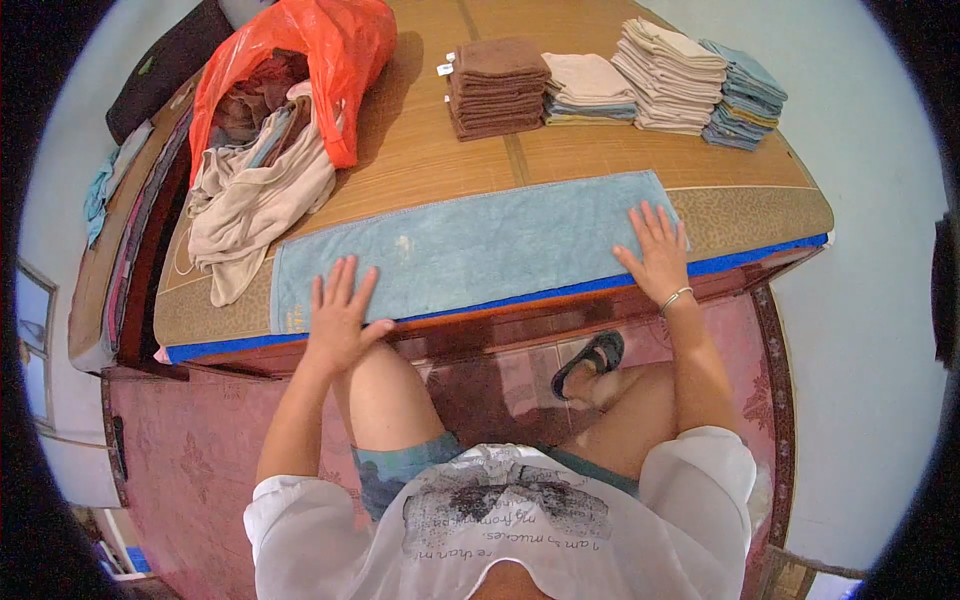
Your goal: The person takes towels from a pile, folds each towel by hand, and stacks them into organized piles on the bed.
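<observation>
A light blue towel lies spread out flat along the near edge of the mat-covered bed. On its left end rests my left hand, palm down with the fingers apart. My right hand lies open on the towel's right end, a bracelet around that wrist. Neither hand grips anything. Left of the towel, a crumpled beige cloth spills out of a red plastic bag, which also holds brown and other cloths.
Along the far side stand folded stacks: brown towels, a low beige-and-blue stack, a tall beige stack and a blue stack. The bed's woven mat shows between. Another bed-like surface stands at the left.
</observation>
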`<state>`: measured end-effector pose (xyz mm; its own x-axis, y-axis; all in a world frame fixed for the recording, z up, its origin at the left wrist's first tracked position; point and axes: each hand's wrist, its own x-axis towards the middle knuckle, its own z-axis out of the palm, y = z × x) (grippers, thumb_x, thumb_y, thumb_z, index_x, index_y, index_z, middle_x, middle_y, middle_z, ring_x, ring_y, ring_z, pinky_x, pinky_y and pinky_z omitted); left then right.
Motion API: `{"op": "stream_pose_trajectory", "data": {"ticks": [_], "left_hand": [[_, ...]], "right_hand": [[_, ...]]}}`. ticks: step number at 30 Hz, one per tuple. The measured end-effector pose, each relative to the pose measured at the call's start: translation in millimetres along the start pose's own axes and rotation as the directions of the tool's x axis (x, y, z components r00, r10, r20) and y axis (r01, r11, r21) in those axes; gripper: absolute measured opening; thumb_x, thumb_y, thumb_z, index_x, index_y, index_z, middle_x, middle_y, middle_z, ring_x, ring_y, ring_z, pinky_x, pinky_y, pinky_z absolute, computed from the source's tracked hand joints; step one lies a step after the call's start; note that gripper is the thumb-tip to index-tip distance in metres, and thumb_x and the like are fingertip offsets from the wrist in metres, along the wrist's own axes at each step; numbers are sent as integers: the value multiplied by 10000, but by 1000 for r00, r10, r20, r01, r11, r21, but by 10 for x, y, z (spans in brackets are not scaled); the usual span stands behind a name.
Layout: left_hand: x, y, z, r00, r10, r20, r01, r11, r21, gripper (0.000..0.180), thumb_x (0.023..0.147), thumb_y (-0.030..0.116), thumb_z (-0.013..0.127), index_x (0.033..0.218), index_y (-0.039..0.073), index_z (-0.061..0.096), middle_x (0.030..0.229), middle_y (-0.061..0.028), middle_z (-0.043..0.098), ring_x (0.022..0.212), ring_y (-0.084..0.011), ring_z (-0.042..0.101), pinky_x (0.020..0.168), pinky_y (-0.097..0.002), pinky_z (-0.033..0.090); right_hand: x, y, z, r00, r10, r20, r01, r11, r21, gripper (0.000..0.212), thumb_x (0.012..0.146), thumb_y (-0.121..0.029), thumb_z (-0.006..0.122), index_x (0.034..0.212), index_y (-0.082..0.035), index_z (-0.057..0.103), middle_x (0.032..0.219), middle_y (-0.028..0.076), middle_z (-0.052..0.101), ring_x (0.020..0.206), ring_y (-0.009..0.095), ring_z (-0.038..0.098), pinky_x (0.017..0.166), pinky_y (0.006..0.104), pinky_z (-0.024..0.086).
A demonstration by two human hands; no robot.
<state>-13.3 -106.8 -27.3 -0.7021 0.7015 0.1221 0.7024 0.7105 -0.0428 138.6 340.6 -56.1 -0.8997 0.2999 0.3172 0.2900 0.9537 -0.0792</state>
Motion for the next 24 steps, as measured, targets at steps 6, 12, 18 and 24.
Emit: {"op": "stream_pose_trajectory", "data": {"ticks": [6,12,18,24], "left_hand": [[131,-174,-92,988,-151,-41,149,988,-42,747,794,575,533,1376,136,368,1451,-173,264,1356,-329,204,1072,-554,113],[754,737,21,983,153,-97,-164,979,-118,732,786,551,566,1363,139,383,1439,-145,298,1352,-306,227,1084,-535,113],[778,575,134,985,136,-108,-149,982,-117,751,784,570,553,1371,138,376,1459,-134,265,1358,-293,215,1086,-514,130],[636,-89,90,986,-90,-142,82,995,-61,719,808,557,529,1372,137,380,1448,-151,288,1359,-286,217,1094,-490,121]], "right_hand": [[137,-367,-74,997,25,-73,-27,999,-20,638,844,-521,501,1340,-127,419,1453,117,294,1363,309,194,1072,566,83],[288,-1514,37,906,-423,31,414,898,147,621,847,-512,493,1338,-140,422,1456,112,289,1358,296,213,1085,531,113],[511,-1369,96,919,-371,133,349,923,163,678,844,-563,462,1366,-138,385,1461,86,285,1366,271,202,1097,496,115],[636,-635,173,989,-105,101,100,994,51,694,847,-592,430,1369,-136,383,1466,84,278,1368,265,198,1098,498,100]]}}
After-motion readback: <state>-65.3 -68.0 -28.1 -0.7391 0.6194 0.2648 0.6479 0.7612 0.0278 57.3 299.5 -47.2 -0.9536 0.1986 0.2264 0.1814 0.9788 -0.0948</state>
